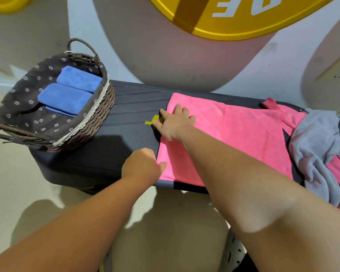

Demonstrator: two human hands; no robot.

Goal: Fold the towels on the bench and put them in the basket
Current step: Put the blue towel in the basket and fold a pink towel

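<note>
A pink towel [234, 134] lies spread flat across the dark bench [130, 107]. My left hand [142, 166] has its fingers curled and pinches the towel's near left edge with the thumb. At the towel's far left edge my right hand [176, 124] rests palm down, with the forefinger and thumb reaching past the edge onto the bench. A woven basket [98, 116] with a dark flowered lining stands on the bench's left end. Two folded blue towels [67, 95] lie inside it. A crumpled grey towel [320, 142] lies on pink cloth at the right end.
A wall with a large yellow round sign [224, 22] stands behind the bench. The pale floor [12, 183] lies to the left of and in front of the bench. The basket's handle [82, 46] sticks up at its far side.
</note>
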